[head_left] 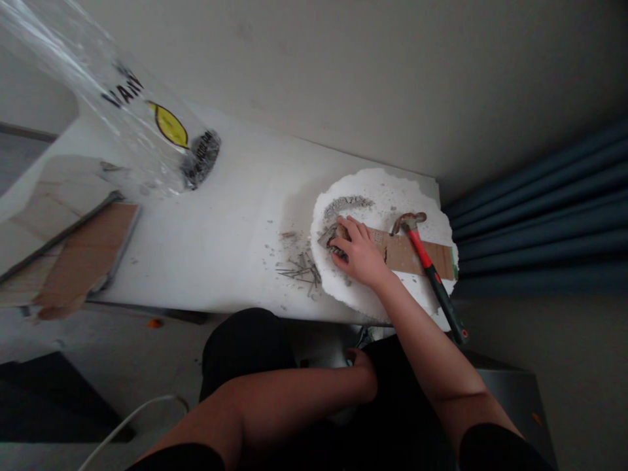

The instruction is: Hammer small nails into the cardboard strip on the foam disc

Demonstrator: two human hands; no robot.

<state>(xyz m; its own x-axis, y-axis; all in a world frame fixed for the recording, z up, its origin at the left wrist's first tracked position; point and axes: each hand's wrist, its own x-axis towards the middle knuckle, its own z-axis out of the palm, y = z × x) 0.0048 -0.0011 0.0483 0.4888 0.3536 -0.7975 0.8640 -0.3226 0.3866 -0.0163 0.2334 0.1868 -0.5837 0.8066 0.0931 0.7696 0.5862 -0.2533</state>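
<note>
Some nails (328,235) on foam disc (392,190)

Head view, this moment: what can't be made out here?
Left hand: head view, below the table edge in shadow; grip unclear.
Right hand: its fingers cover what they press on the foam.
Plastic bag: print blurred, cut by the top-left edge.
Loose nails: too small to count.

The right hand (360,252) lies palm down, fingers spread, on the 9 o'clock end of a cardboard strip (417,256) laid across a white foam disc (387,190). A hammer (434,278) crosses the strip, head at 12 o'clock and handle toward 5 o'clock. Loose nails (300,269) lie on the bench (220,248) at the hand's 9 o'clock. The left hand (362,366) sits below the bench edge at 6 o'clock, its grip hidden.
</note>
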